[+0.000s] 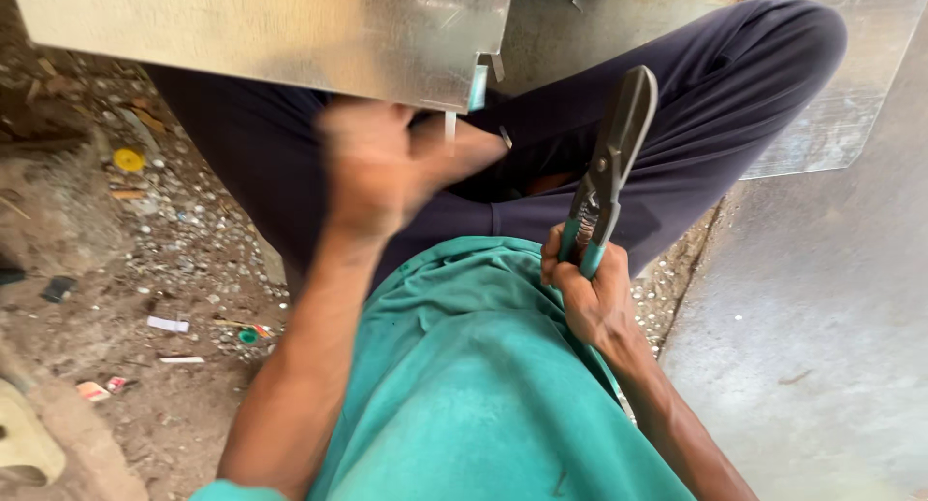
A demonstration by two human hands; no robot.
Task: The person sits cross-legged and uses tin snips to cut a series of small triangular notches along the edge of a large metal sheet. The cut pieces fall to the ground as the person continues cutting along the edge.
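My right hand [592, 293] grips the teal handles of a pair of tin snips [611, 163], whose grey blades point up and away from me. My left hand [387, 163] is blurred, raised just under the lower edge of a galvanised metal sheet [271, 28] that spans the top of the view. Its fingers pinch at a narrow cut strip [450, 126] hanging from the sheet's notched corner. Whether the strip is gripped firmly I cannot tell because of the blur. My dark trousers [735, 85] and teal shirt [464, 385] fill the middle.
More sheet metal [822, 298] lies flat on the right, with another piece [851, 95] leaning behind my knee. On the left is dirt ground [145, 269] strewn with small metal scraps, a yellow cap [128, 159] and bits of litter.
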